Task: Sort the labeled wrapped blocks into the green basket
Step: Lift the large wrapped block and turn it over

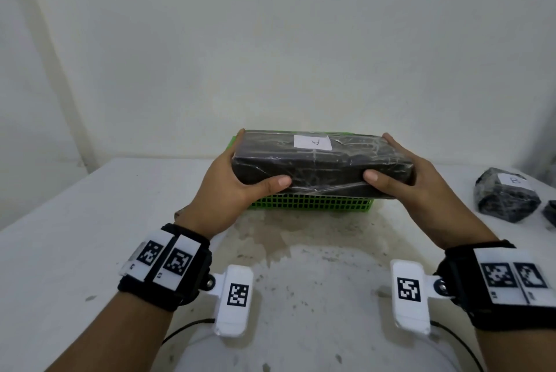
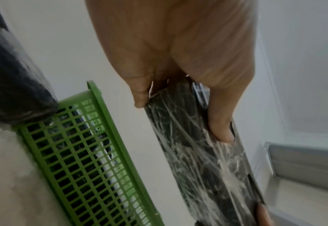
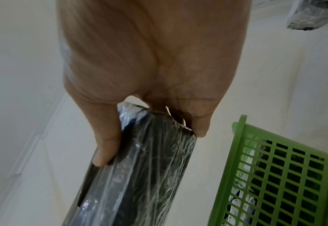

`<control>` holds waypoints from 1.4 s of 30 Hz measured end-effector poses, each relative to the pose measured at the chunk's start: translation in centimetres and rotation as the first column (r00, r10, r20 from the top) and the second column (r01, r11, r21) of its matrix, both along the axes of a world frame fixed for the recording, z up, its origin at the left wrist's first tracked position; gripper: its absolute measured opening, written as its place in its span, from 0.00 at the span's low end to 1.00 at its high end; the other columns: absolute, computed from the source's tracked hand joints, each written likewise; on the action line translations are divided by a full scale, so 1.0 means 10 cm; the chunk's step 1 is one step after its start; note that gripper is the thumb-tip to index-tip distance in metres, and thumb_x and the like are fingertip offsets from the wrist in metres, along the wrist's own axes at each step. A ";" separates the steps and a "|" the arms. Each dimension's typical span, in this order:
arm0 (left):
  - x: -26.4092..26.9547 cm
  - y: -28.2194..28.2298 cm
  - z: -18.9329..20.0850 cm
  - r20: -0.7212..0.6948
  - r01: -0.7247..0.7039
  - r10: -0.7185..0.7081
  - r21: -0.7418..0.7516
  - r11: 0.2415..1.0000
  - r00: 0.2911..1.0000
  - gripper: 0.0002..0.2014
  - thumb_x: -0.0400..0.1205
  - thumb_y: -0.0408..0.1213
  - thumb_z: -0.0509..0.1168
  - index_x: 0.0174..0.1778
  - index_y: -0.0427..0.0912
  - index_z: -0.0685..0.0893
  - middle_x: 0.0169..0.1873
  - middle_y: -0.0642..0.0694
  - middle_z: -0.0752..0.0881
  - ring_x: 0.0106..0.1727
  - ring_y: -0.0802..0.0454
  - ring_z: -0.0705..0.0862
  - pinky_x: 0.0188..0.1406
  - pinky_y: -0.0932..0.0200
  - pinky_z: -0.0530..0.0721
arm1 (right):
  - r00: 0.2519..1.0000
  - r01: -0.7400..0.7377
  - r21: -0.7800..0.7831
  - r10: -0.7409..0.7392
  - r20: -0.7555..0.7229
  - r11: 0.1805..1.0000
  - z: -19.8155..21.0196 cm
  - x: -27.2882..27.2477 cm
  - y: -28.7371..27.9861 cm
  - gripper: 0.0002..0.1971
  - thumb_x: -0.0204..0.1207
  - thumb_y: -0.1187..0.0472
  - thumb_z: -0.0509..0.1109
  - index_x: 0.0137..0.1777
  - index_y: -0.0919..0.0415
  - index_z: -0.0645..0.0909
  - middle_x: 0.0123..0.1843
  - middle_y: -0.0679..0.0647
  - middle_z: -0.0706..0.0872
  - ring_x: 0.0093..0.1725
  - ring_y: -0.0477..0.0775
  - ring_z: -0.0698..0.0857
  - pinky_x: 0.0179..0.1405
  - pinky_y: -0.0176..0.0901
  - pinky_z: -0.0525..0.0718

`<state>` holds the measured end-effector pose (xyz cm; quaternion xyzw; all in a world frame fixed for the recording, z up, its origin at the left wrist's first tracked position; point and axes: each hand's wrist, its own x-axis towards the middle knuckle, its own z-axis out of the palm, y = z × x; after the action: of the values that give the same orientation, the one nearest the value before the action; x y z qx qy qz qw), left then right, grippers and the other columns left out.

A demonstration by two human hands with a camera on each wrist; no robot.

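A: Block A (image 1: 319, 165), the long wrapped one, is held level above the basket (image 1: 310, 204), near the table's back edge. Nearest us, the left hand (image 1: 228, 188) clamps its left end, thumb on the front face, fingers curled round behind. The right hand (image 1: 421, 188) pinches the right end the same way.

B: What's the risk?

A: The film looks slick, so I'd guess an end could slip if either grip loosens. The block looks nearly as long as the basket; lowered askew, it may catch the rim (image 3: 240, 122) and tip it.

B: Anything inside already?

A: Through the mesh (image 2: 78, 152), something wrapped shows; I can't tell what. It may keep this block from sitting flat.

B: And farther off?

A: Block B (image 1: 505, 200) waits right, well apart.
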<state>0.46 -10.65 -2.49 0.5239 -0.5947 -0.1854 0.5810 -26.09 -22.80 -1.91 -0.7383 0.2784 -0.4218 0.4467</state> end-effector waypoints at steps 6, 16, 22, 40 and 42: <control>0.02 0.01 -0.02 -0.055 0.020 -0.024 -0.073 0.997 0.998 0.61 0.64 0.33 0.83 0.90 0.50 0.53 0.75 0.56 0.81 0.73 0.62 0.82 0.69 0.65 0.83 | 0.932 -0.249 0.302 0.144 0.332 0.920 -0.04 0.14 0.02 0.40 0.74 0.43 0.82 0.84 0.55 0.74 0.73 0.58 0.89 0.72 0.59 0.88 0.73 0.62 0.85; -0.13 -0.07 0.00 -0.370 0.140 -0.090 0.111 0.984 0.924 0.27 0.81 0.51 0.74 0.74 0.44 0.81 0.67 0.43 0.88 0.68 0.41 0.88 0.68 0.44 0.85 | 0.952 0.027 0.301 -0.116 0.284 0.953 -0.03 0.17 0.05 0.27 0.66 0.53 0.82 0.64 0.64 0.89 0.56 0.60 0.96 0.50 0.56 0.96 0.45 0.44 0.94; -0.13 -0.10 -0.04 -0.470 0.075 -0.032 0.074 0.994 0.882 0.23 0.81 0.44 0.72 0.71 0.40 0.83 0.58 0.41 0.93 0.59 0.39 0.92 0.53 0.48 0.90 | 0.990 -0.080 0.167 0.059 0.126 0.983 -0.05 0.17 0.04 0.42 0.56 0.62 0.89 0.75 0.60 0.81 0.63 0.56 0.94 0.62 0.58 0.94 0.66 0.55 0.88; -0.09 -0.09 -0.05 -0.453 0.153 -0.094 0.095 0.984 0.886 0.28 0.79 0.47 0.75 0.73 0.39 0.81 0.61 0.40 0.92 0.61 0.39 0.91 0.55 0.50 0.90 | 0.994 -0.079 0.168 0.065 0.088 0.983 -0.02 0.18 0.08 0.39 0.55 0.61 0.89 0.71 0.59 0.84 0.59 0.54 0.96 0.59 0.56 0.95 0.63 0.52 0.89; -0.07 -0.10 -0.06 -0.419 0.143 -0.092 0.092 0.985 0.903 0.29 0.78 0.47 0.76 0.74 0.40 0.81 0.62 0.41 0.91 0.62 0.39 0.91 0.59 0.47 0.89 | 0.995 -0.051 0.158 0.036 0.094 0.986 -0.03 0.19 0.06 0.43 0.53 0.61 0.90 0.72 0.59 0.82 0.60 0.54 0.95 0.59 0.56 0.95 0.63 0.53 0.90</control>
<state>-0.27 -11.63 -3.09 0.4699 -0.4765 -0.3622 0.6488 -24.23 -22.23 -2.20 -0.6861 0.2747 -0.4213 0.5257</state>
